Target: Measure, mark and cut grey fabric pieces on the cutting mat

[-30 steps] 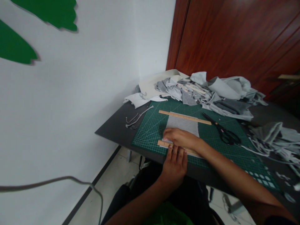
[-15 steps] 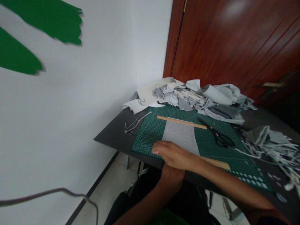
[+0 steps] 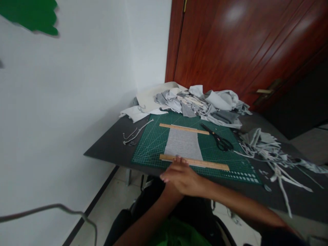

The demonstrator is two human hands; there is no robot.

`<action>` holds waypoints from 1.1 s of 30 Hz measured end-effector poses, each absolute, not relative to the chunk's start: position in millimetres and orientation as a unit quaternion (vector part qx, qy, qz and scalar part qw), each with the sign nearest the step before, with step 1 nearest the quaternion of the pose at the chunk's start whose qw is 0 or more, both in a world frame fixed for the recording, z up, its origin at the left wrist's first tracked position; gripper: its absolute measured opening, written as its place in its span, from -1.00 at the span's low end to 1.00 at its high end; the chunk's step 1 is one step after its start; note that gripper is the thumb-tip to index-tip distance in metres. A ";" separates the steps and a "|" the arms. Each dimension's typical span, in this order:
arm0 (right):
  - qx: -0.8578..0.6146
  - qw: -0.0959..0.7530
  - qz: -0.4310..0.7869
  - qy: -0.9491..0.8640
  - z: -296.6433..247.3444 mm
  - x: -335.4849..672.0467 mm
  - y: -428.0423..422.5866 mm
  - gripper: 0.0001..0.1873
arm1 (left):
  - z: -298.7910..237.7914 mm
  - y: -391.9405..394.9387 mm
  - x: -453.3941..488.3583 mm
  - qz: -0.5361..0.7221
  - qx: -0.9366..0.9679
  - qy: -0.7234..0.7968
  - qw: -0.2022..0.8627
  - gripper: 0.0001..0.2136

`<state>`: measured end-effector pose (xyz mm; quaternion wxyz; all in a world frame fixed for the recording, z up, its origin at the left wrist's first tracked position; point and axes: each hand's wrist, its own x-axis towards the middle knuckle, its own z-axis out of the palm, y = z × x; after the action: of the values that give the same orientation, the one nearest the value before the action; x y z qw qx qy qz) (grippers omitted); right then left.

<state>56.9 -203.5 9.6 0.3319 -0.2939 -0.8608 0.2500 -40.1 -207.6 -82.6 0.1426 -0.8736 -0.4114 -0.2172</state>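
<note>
My right hand lies across the top of my left hand at the table's front edge. Its fingers rest over the left one, fairly flat, with no object visible in them. Fingertips poke forward from the overlapped hands beside the near wooden ruler; whether they touch it is unclear. Most of my left hand is hidden. Beyond the hands, a light grey cloth piece lies flat, with the near ruler over its close end and another wooden ruler over its far end.
A green cutting mat lies on the dark table. Black scissors sit right of the cloth. Heaped fabric scraps line the back, and grey strips trail at the right. Thin cords lie left.
The view has shifted, so the table appears farther left. My hands have moved down off the cloth's near end, exposing more of the near ruler. Fingertips now stretch forward.
</note>
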 end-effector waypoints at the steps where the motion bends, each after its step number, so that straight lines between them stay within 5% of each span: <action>1: -0.293 0.351 0.250 -0.854 13.7 67.1 -186.9 -0.73 | -78.0 -209.1 -41.6 -0.218 -0.874 -0.412 0.136 -0.60; 7: -0.429 0.474 0.272 -0.719 18.1 159.7 -109.7 -0.69 | -64.1 -209.0 -49.3 -0.216 -0.888 -0.387 0.121 -0.42; 16: -0.477 0.312 0.478 -0.668 -2.9 242.2 -93.4 -0.48 | -66.7 -208.1 -51.4 -0.204 -0.895 -0.384 0.097 -0.36; 28: -0.438 0.266 0.539 -0.668 9.0 233.5 -103.8 -0.54 | -57.3 -208.0 -52.6 -0.166 -0.902 -0.396 0.057 -0.26; 33: -0.431 0.356 0.478 -0.677 -1.6 208.2 -101.2 -0.47 | -55.7 -208.7 -52.6 -0.164 -0.902 -0.396 0.060 -0.24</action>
<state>208.2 -101.2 -1.6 0.3564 -0.4309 -0.6771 0.4783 -52.6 -208.7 -55.7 0.0597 -0.9016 -0.3956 -0.1642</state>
